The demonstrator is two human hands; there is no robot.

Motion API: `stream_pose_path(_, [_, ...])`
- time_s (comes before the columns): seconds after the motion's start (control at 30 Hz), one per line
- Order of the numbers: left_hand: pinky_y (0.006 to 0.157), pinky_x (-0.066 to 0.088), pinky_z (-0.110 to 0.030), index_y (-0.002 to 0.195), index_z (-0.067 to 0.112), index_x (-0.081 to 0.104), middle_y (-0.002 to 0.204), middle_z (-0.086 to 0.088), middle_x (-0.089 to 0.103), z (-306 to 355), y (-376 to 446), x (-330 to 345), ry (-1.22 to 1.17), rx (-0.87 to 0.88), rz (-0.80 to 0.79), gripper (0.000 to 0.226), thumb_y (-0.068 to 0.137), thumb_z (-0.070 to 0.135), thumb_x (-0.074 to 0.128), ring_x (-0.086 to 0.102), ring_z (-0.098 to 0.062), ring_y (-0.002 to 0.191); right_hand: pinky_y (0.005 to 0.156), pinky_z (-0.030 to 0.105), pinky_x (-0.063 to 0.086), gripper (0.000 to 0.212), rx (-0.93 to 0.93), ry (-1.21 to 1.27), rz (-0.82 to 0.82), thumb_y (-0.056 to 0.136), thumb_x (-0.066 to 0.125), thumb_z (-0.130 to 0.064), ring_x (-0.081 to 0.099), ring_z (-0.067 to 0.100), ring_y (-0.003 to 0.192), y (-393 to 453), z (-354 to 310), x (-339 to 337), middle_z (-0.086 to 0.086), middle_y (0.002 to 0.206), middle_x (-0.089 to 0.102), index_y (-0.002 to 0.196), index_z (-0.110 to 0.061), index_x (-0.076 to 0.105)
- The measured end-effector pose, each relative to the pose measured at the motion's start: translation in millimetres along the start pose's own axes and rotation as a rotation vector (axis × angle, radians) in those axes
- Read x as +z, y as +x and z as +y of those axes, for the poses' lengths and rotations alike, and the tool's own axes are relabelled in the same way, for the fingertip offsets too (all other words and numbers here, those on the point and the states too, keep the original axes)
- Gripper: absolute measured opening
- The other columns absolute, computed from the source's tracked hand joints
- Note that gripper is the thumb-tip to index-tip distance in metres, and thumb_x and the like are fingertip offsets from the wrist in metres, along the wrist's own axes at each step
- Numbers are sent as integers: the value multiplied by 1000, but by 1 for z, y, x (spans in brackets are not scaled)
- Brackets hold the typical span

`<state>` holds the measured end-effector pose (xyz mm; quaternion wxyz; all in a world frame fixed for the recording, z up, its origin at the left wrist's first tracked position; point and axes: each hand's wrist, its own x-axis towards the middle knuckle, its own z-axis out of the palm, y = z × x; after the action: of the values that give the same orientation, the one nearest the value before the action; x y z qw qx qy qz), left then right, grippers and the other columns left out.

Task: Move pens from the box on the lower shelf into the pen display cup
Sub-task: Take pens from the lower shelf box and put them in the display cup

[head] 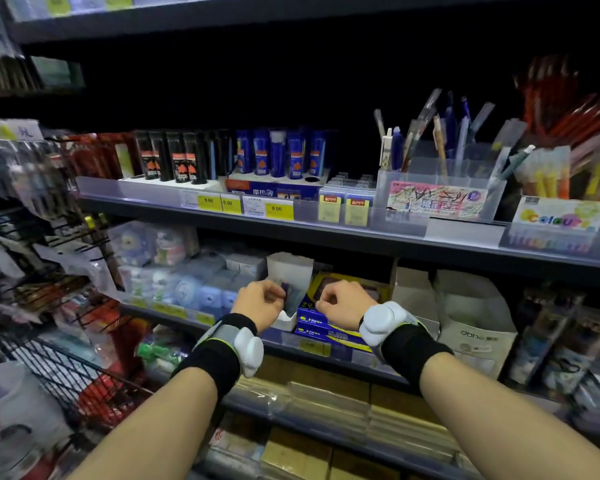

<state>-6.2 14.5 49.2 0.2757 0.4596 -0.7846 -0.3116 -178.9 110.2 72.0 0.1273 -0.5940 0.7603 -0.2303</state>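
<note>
A small white open box [290,271] stands on the lower shelf, with purple pen ends [284,289] showing inside it. My left hand [260,303] is curled at the box's left side, its fingers closed around the purple pens. My right hand [345,303] rests with bent fingers on a stack of blue boxes [326,329] just right of the white box; I cannot tell whether it holds anything. The clear pen display cup [437,188] sits on the upper shelf to the right and holds several pens upright.
Black and blue bottles [229,157] line the upper shelf at left, behind yellow price tags [243,204]. A colour pen box [561,216] stands right of the cup. White cartons [471,317] sit right of my hands. A wire basket [66,372] is at lower left.
</note>
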Motion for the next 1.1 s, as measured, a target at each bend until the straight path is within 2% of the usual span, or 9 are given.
stream_pose_path(0.17, [91, 54, -33, 97, 13, 69, 95, -8, 74, -18, 10, 11, -4, -46, 46, 16, 86, 4, 61, 67, -19, 85, 68, 28, 43, 28, 106, 50, 18, 94, 59, -32, 66, 26, 85, 18, 10, 17, 7, 89, 71, 88, -8, 72])
stream_pose_path(0.27, [94, 53, -34, 108, 11, 69, 103, -9, 74, -24, 19, 15, 55, -64, 45, 20, 89, 13, 61, 69, -23, 96, 71, 28, 42, 32, 223, 30, -5, 96, 53, -37, 59, 27, 84, 28, 18, 21, 9, 93, 65, 102, -9, 67])
stream_pose_path(0.43, [93, 52, -38, 112, 11, 70, 109, -14, 72, -27, 38, 26, 228, -58, 9, 26, 91, 22, 60, 66, -33, 104, 77, 29, 43, 41, 341, -15, -138, 100, 44, -41, 55, 26, 88, 37, 36, 31, 12, 110, 66, 120, -11, 64])
stream_pose_path(0.57, [90, 53, -40, 110, 11, 68, 110, -17, 68, -23, 46, 40, 314, -104, -15, 24, 92, 22, 58, 64, -36, 102, 87, 33, 47, 46, 354, -8, -173, 98, 48, -46, 63, 29, 104, 39, 39, 32, 14, 119, 66, 124, -10, 62])
stream_pose_path(0.67, [89, 53, -40, 109, 9, 67, 113, -18, 66, -20, 52, 49, 389, -177, -9, 26, 89, 23, 57, 62, -38, 106, 91, 32, 47, 48, 359, -17, -196, 98, 51, -46, 61, 30, 112, 40, 39, 31, 13, 123, 65, 126, -9, 62])
stream_pose_path(0.87, [103, 44, -41, 122, 7, 60, 130, -17, 55, -17, 54, 68, 555, -302, -75, 41, 88, 31, 59, 46, -34, 125, 105, 39, 45, 54, 380, -53, -260, 96, 48, -55, 59, 30, 117, 47, 46, 29, 11, 130, 61, 130, -15, 60])
stream_pose_path(0.97, [99, 49, -42, 121, 8, 61, 127, -16, 59, -14, 58, 69, 576, -324, -118, 45, 85, 33, 66, 53, -33, 120, 105, 40, 45, 53, 383, -32, -263, 95, 49, -53, 58, 30, 119, 49, 47, 29, 10, 131, 61, 132, -16, 59])
stream_pose_path(1.1, [96, 51, -43, 129, 11, 56, 129, -16, 59, -8, 61, 67, 518, -352, -156, 50, 84, 27, 68, 59, -35, 117, 98, 38, 50, 47, 365, 9, -210, 93, 57, -50, 62, 29, 112, 51, 51, 34, 10, 124, 64, 125, -16, 62])
